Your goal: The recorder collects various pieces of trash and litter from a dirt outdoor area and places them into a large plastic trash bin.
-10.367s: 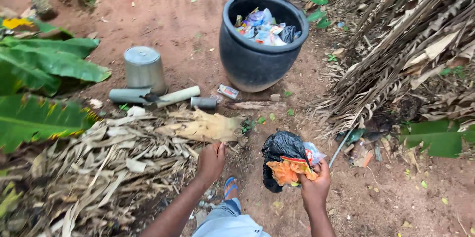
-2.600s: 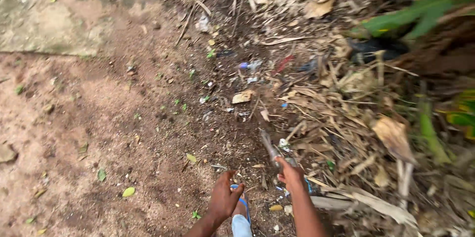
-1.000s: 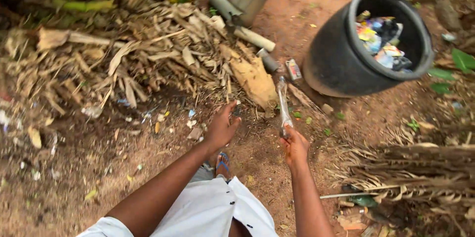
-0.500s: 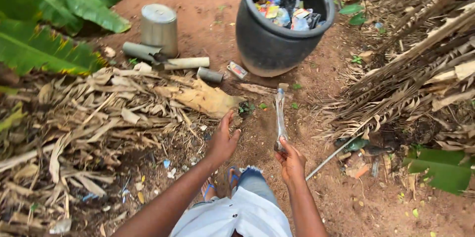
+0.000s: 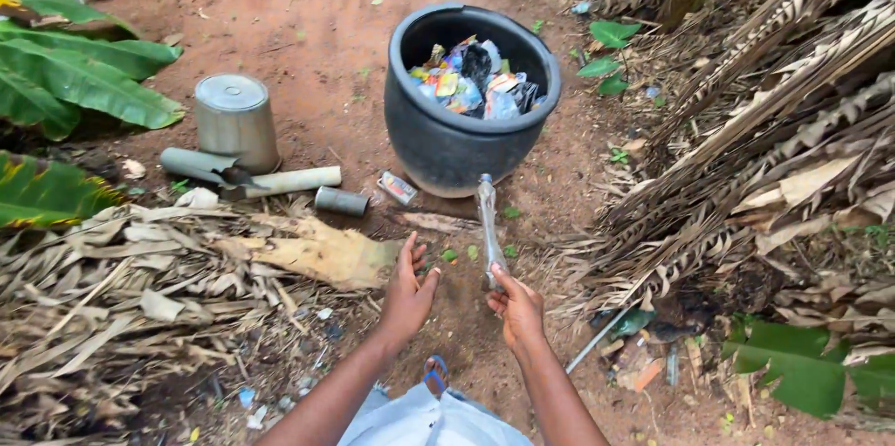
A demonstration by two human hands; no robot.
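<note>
Fingers (image 5: 503, 286) of the right hand (image 5: 517, 308) clamp a flattened clear bottle's (image 5: 488, 227) base, neck aimed toward the black bin (image 5: 447, 143); left hand (image 5: 407, 295) hangs apart-fingered, empty.

The crushed bottle's (image 5: 488, 227) base is hidden in the right hand (image 5: 516, 308); the banana leaves (image 5: 75, 92) are cut off at left.

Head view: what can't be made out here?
- Bottle base: hidden inside the right hand.
- Black bin below its top layer of wrappers: covered by them.
- Small flat packet by the bin: too small to identify.
- Left hand palm: faces away, apparently empty.
- Litter under dry fronds: hidden.
</note>
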